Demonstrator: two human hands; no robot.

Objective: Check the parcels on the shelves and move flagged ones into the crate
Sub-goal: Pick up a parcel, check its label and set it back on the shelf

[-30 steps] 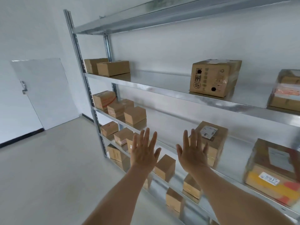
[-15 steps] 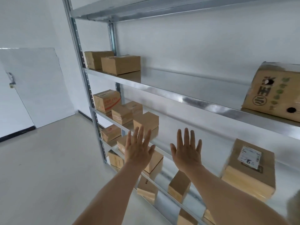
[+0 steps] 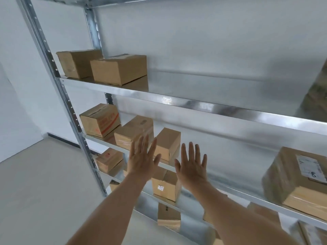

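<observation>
Facing the parcels, I see 2 plain boxes [image 3: 104, 68] side by side at the left end of the upper shelf [image 3: 194, 105], touching or nearly so. On the shelf below stand a red-printed box [image 3: 100, 120] at the far left, a tilted box [image 3: 134, 132] just beside it, and a taller box [image 3: 167, 144] next along. Well apart, at the right end of that level, sits a big box [image 3: 295, 181] with a white label [image 3: 310, 167] marked with a handwritten 8; its edges are blurred. Lower still are a small box [image 3: 108, 160] with a red mark, a box with a small sticker [image 3: 165, 186], and 1 more box [image 3: 169, 216] under that.

My left hand [image 3: 142, 161] and right hand [image 3: 192, 167] are both raised in front of the shelves, palms away from me, fingers spread wide, holding nothing and touching nothing. They hang near each other but apart, my bare forearms rising from the bottom edge.

The rack [image 3: 70, 110] is bright galvanised metal with perforated uprights, and its shelf fronts shine and reflect. A plain white wall [image 3: 203, 41] stands behind it, and another white wall runs off to the left with a dark skirting strip [image 3: 62, 137] at its foot. The floor [image 3: 44, 191] is smooth, pale grey-beige and bare. I see no crate from here.
</observation>
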